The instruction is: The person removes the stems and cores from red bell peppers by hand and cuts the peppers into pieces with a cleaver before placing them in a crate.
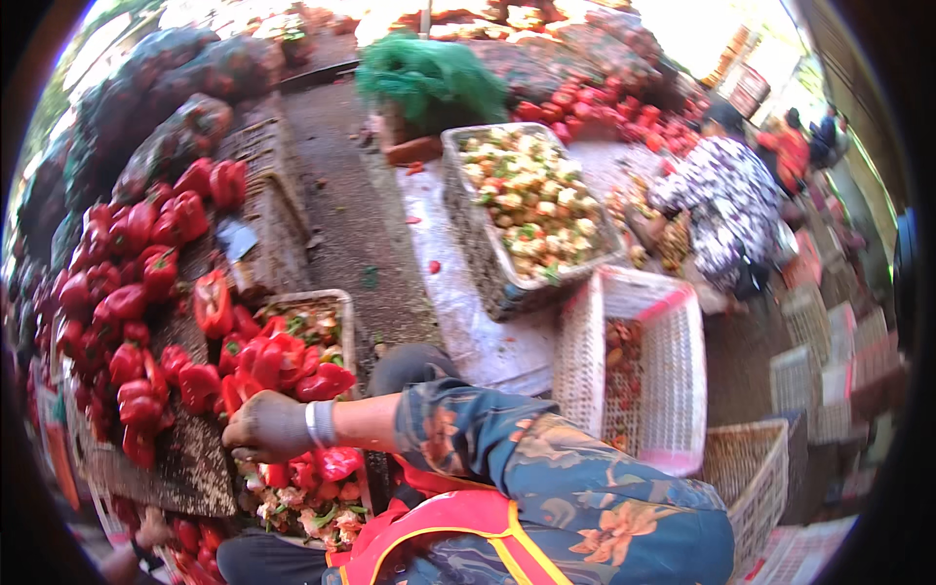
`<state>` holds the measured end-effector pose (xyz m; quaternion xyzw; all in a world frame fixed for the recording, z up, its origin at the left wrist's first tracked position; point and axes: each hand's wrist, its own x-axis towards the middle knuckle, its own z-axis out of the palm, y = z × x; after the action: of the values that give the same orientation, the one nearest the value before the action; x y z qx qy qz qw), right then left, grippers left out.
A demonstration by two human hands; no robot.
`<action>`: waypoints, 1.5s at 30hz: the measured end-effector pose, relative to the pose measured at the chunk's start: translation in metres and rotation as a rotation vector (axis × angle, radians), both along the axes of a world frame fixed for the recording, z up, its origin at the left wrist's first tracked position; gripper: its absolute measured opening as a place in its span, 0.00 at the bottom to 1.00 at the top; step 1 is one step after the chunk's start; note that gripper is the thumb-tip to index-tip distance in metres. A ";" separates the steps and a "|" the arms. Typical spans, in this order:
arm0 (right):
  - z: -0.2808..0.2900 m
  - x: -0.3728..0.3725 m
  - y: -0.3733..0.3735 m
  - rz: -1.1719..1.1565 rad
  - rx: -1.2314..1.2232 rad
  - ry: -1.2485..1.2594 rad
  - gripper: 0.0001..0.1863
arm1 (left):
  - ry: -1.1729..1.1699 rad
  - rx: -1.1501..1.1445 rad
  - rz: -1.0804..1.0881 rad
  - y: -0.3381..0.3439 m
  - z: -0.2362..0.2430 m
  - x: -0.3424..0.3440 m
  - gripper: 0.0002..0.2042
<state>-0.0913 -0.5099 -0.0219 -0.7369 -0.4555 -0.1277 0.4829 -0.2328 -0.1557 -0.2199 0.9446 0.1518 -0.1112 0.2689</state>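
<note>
My right hand, in a grey glove with a pale cuff, reaches left across my lap from a floral sleeve. Its fingers are curled closed at the edge of a brown board; whatever they hold, if anything, is hidden. Right beside it, cut red bell peppers lie heaped over a crate. Below the hand are more red pieces and pale pepper cores. Whole red bell peppers are piled on the board to the left. My left hand is not in view.
Ahead stands a crate full of pepper cores; a white crate sits at my right. Green netting and filled mesh sacks lie farther off. A person crouches at the right. Part of another hand shows lower left.
</note>
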 end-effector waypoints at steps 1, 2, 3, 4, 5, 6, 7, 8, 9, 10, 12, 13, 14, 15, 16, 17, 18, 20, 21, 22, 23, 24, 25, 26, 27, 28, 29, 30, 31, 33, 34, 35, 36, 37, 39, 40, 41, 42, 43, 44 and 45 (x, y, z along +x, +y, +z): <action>-0.002 -0.002 -0.001 0.020 -0.013 -0.004 0.06 | 0.043 -0.014 0.035 0.014 -0.001 -0.021 0.23; -0.004 -0.003 0.003 0.070 -0.003 0.009 0.06 | 0.089 -0.020 0.067 0.026 0.000 -0.049 0.23; -0.004 -0.006 -0.003 0.095 0.010 0.023 0.07 | 0.148 -0.028 0.091 0.035 0.001 -0.082 0.23; -0.001 -0.008 -0.008 0.108 0.015 0.044 0.07 | 0.206 -0.035 0.104 0.036 0.006 -0.115 0.23; -0.001 -0.014 0.004 0.198 0.020 0.081 0.08 | 0.277 -0.039 0.178 0.027 0.014 -0.183 0.22; 0.001 -0.009 0.006 0.214 0.009 0.099 0.08 | 0.317 -0.065 0.192 0.019 0.012 -0.205 0.22; 0.003 -0.010 0.009 0.234 -0.001 0.127 0.09 | 0.357 -0.080 0.198 0.009 0.015 -0.233 0.22; 0.003 -0.010 0.013 0.239 -0.020 0.154 0.09 | 0.375 -0.100 0.220 0.001 0.018 -0.253 0.22; 0.002 -0.009 0.010 0.211 -0.045 0.174 0.10 | 0.366 -0.117 0.241 -0.002 0.021 -0.262 0.22; 0.002 -0.014 0.008 0.196 -0.055 0.204 0.11 | 0.354 -0.121 0.296 -0.002 0.031 -0.281 0.22; 0.005 -0.020 0.003 0.227 -0.105 0.237 0.12 | 0.193 -0.064 0.478 -0.019 0.031 -0.307 0.22; 0.006 -0.028 0.001 0.281 -0.080 0.431 0.13 | 0.139 0.046 0.586 -0.040 0.046 -0.314 0.24; -0.016 -0.005 -0.002 0.400 -0.110 0.459 0.14 | 0.083 0.121 0.717 -0.070 0.059 -0.327 0.25; -0.025 0.002 -0.006 0.427 -0.125 0.462 0.14 | 0.021 0.275 0.742 -0.087 0.072 -0.344 0.25; -0.025 0.001 -0.008 0.431 -0.138 0.459 0.15 | -0.040 0.430 0.739 -0.096 0.090 -0.359 0.26; -0.028 -0.002 -0.010 0.438 -0.147 0.502 0.15 | -0.024 0.548 0.799 -0.105 0.118 -0.371 0.27; -0.029 -0.002 -0.012 0.446 -0.167 0.541 0.15 | 0.006 0.758 0.818 -0.114 0.131 -0.396 0.30; -0.041 0.008 -0.016 0.422 -0.247 0.543 0.16 | -0.007 0.924 0.966 -0.132 0.171 -0.437 0.34; -0.041 0.008 -0.013 0.436 -0.247 0.540 0.16 | 0.050 0.976 1.099 -0.142 0.168 -0.481 0.38; -0.041 0.007 -0.010 0.439 -0.242 0.534 0.16 | 0.090 0.916 1.261 -0.157 0.170 -0.510 0.43; -0.041 0.006 -0.006 0.445 -0.222 0.557 0.16 | 0.077 0.852 1.403 -0.176 0.161 -0.541 0.47; -0.040 0.005 -0.004 0.442 -0.226 0.526 0.16 | 0.275 0.598 1.629 -0.190 0.157 -0.553 0.49; -0.037 0.004 -0.003 0.436 -0.235 0.490 0.17 | 0.195 0.280 1.738 -0.208 0.148 -0.565 0.50; -0.034 0.004 -0.002 0.431 -0.244 0.456 0.17 | 0.309 0.295 1.675 -0.223 0.133 -0.565 0.49; -0.035 0.004 -0.001 0.418 -0.243 0.417 0.17 | 0.416 0.309 1.602 -0.236 0.120 -0.561 0.47; -0.036 0.002 -0.002 0.404 -0.233 0.435 0.16 | 0.629 0.389 1.479 -0.242 0.132 -0.527 0.46; -0.035 0.001 -0.002 0.393 -0.225 0.454 0.16 | 0.714 0.434 1.401 -0.240 0.137 -0.509 0.44; -0.034 0.002 -0.003 0.385 -0.223 0.465 0.16 | 0.689 0.403 1.444 -0.236 0.130 -0.513 0.44; -0.035 0.001 -0.004 0.390 -0.232 0.489 0.16 | 0.660 0.384 1.483 -0.224 0.124 -0.520 0.44; -0.036 0.001 -0.007 0.397 -0.253 0.542 0.16 | 0.641 0.422 1.518 -0.221 0.116 -0.529 0.45; -0.037 0.001 -0.008 0.395 -0.241 0.534 0.15 | 0.652 0.444 1.516 -0.219 0.116 -0.533 0.45; -0.038 0.001 -0.007 0.393 -0.229 0.526 0.15 | 0.667 0.460 1.510 -0.214 0.116 -0.534 0.45; -0.041 0.001 -0.010 0.381 -0.215 0.522 0.15 | 0.725 0.481 1.479 -0.206 0.125 -0.522 0.46; -0.043 0.000 -0.010 0.376 -0.196 0.509 0.15 | 0.768 0.496 1.438 -0.206 0.129 -0.520 0.47; -0.040 -0.003 -0.011 0.377 -0.200 0.448 0.15 | 0.848 0.528 1.346 -0.202 0.135 -0.518 0.48; -0.037 -0.005 -0.011 0.375 -0.201 0.418 0.16 | 0.882 0.531 1.330 -0.201 0.139 -0.515 0.48; -0.034 -0.007 -0.011 0.380 -0.211 0.430 0.16 | 0.916 0.534 1.313 -0.200 0.141 -0.512 0.48; -0.034 -0.006 -0.012 0.378 -0.205 0.451 0.16 | 0.944 0.543 1.290 -0.195 0.143 -0.508 0.49; -0.035 -0.005 -0.013 0.376 -0.198 0.472 0.16 | 0.914 0.504 1.283 -0.191 0.144 -0.510 0.49; -0.035 -0.004 -0.014 0.374 -0.192 0.492 0.16 | 0.885 0.486 1.286 -0.188 0.146 -0.508 0.49; -0.032 -0.006 -0.013 0.375 -0.204 0.481 0.16 | 0.861 0.462 1.299 -0.192 0.147 -0.509 0.49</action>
<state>-0.0972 -0.5227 -0.0542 -0.6939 -0.4664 0.1876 0.5156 -0.7419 -0.3481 -0.0728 0.5739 0.7790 -0.2526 -0.0039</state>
